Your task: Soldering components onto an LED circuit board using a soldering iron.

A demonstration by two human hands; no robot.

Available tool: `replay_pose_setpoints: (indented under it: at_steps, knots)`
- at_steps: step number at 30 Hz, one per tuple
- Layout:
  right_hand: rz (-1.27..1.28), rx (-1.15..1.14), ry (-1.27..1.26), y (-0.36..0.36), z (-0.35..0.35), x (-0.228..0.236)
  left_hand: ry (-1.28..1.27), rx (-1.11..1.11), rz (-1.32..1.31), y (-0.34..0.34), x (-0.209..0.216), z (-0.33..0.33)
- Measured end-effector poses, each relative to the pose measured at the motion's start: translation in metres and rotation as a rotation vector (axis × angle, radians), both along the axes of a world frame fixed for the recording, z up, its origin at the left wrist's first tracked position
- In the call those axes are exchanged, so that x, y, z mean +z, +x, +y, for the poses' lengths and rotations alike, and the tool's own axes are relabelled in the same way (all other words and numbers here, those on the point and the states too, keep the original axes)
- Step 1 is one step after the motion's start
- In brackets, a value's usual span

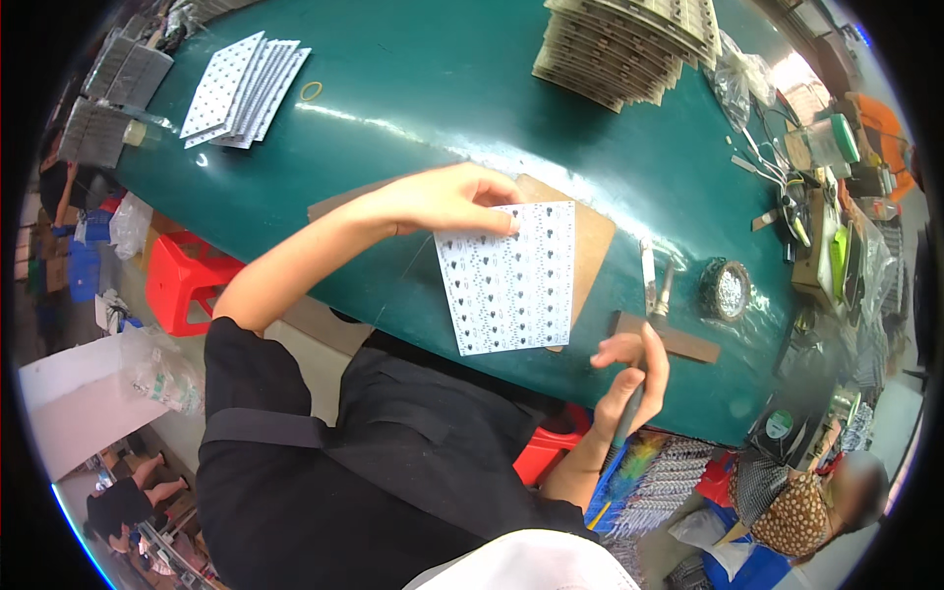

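My left hand (462, 202) grips the top edge of a white panel (511, 280) printed with rows of small black marks, the thumb lying on its face. Partly beneath the panel, a brown board (595, 236) lies on the green table (413, 108). At the table's near edge, my right hand (634, 379) holds a slim, dark stick-like tool (625, 418) between thumb and fingers; its exact kind cannot be made out. Just beyond that hand are a brown bar (688, 344), a pale-handled tool (648, 270) and a brush-like tool (665, 287).
A round container (726, 290) of silvery material stands right. White panels (241, 93) and a rubber band (311, 90) lie far left; a tall panel stack (629, 49) stands at the back. Cables (777, 162) and jars crowd the right. A red stool (187, 280) stands left; other people sit nearby.
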State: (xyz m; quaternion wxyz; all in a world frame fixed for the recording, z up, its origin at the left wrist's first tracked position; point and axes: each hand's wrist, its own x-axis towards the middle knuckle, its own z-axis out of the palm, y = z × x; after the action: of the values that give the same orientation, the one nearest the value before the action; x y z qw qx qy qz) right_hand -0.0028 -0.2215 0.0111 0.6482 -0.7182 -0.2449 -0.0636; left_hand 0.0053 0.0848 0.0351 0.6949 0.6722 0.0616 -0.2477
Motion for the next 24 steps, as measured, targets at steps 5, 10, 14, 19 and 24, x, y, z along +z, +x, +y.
replay_pose_setpoints:
  at_steps: [5,10,14,19,24]
  knots:
    - [0.088,0.124,-0.004,0.006,0.015,-0.001,0.052,-0.070,0.072,0.014,-0.015,-0.001]
    - [0.236,0.148,0.070,0.017,0.027,-0.009,0.063,-0.053,0.128,0.019,-0.016,-0.003]
    - [0.219,0.141,0.052,0.022,0.028,-0.010,0.054,-0.058,0.145,0.020,-0.017,-0.002]
    - [0.240,0.168,0.060,0.025,0.029,-0.011,0.042,-0.052,0.128,0.020,-0.017,-0.003]
    - [0.198,0.168,0.047,0.027,0.029,-0.011,0.051,-0.050,0.129,0.020,-0.017,-0.003]
